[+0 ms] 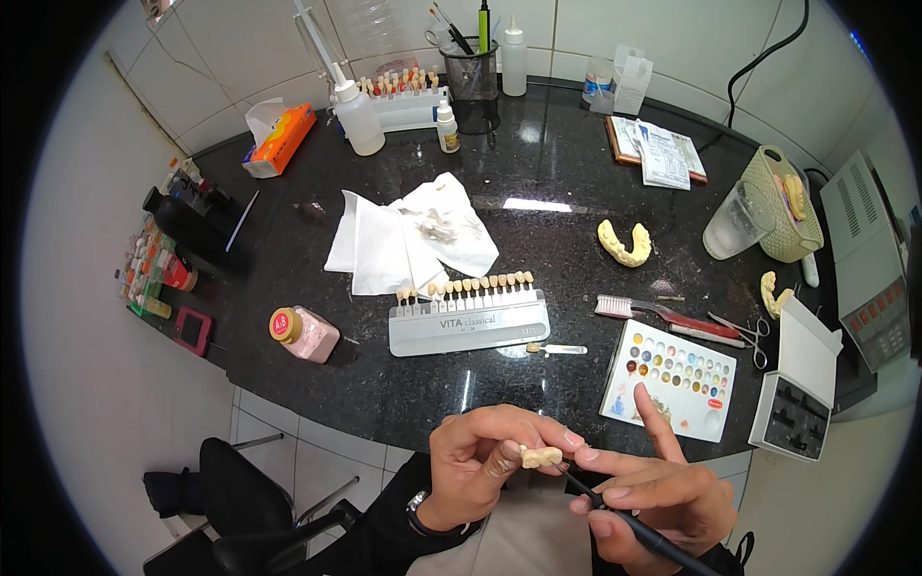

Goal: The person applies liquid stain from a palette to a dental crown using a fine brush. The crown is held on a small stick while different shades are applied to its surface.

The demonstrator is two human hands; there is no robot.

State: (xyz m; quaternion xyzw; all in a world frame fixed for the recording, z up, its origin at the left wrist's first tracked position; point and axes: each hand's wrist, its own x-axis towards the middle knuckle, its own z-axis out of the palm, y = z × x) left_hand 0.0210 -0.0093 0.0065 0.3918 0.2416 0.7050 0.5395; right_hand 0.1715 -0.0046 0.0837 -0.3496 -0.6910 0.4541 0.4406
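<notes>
1. Small cream-coloured, tooth-shaped piece [541, 458]: it is pinched between the thumb and fingers of the left hand [485, 461], in front of the table's near edge. The grip covers only one end, so a slip or a sideways push could free it.

2. Slim black-handled tool with a thin dark tip [629, 518]: the right hand [663, 494] is closed around it like a pen. The tip reaches the piece or stops just beside it; contact is too fine to tell. Too much pressure could mark the surface or skid into the left fingertips.

3. The two hands: close together, fingers meeting or nearly meeting below the piece. If that steadying contact broke, tip and piece could wobble against each other.

4. Pale beige cloth over the lap [538, 538]: it lies beneath the hands. A dropped piece could land here, or bounce to the floor.

5. White rectangular palette with rows of coloured wells [712, 396]: the right hand's raised finger overlaps its near side in view. A careless sweep could smear colour, if the wells are wet.

6. Glossy black stone table [557, 278]: it looks hard and smooth. A loose shade tab with a tooth-shaped end [567, 350] lies beside the grey shade-guide plate with a row of tooth samples [461, 333]; a passing sleeve could knock it away.
</notes>
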